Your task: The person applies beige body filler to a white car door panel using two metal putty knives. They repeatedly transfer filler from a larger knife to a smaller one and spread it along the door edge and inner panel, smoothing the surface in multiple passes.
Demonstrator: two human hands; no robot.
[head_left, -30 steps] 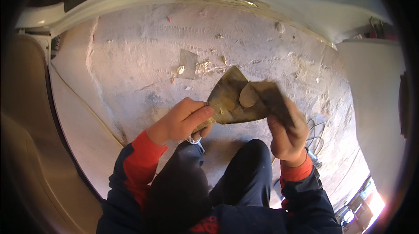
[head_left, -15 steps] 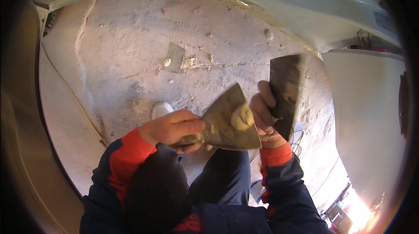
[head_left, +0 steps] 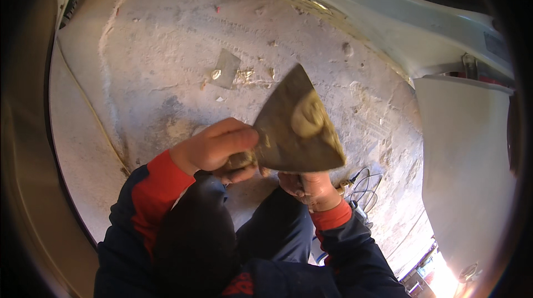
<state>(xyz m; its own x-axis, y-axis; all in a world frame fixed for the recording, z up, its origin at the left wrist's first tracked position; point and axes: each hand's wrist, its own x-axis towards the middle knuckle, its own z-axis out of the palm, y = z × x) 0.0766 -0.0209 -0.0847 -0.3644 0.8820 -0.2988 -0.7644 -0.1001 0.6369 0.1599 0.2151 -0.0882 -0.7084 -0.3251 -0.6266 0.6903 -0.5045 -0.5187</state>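
My left hand [head_left: 216, 145] is closed around the handle of a wide, fan-shaped putty knife [head_left: 280, 142]. Its dull brownish blade points right and carries a pale lump of putty [head_left: 307, 119] near the broad edge. Just below that blade, my right hand [head_left: 313, 189] has its fingers curled, partly covered by the blade. The second putty knife, seen in this hand half a second ago, is now hidden behind the left one.
A grey square sheet [head_left: 226, 68] lies on the rough, stained floor [head_left: 166, 48] among pale scraps. Cables [head_left: 366, 187] lie coiled right of my right wrist. Light vehicle body panels curve along the top [head_left: 388, 31] and right [head_left: 472, 148]; a beige panel [head_left: 28, 159] borders the left.
My right hand has moved down and left, taking its putty knife out of sight behind the other blade. The left putty knife has risen and tilted slightly upward.
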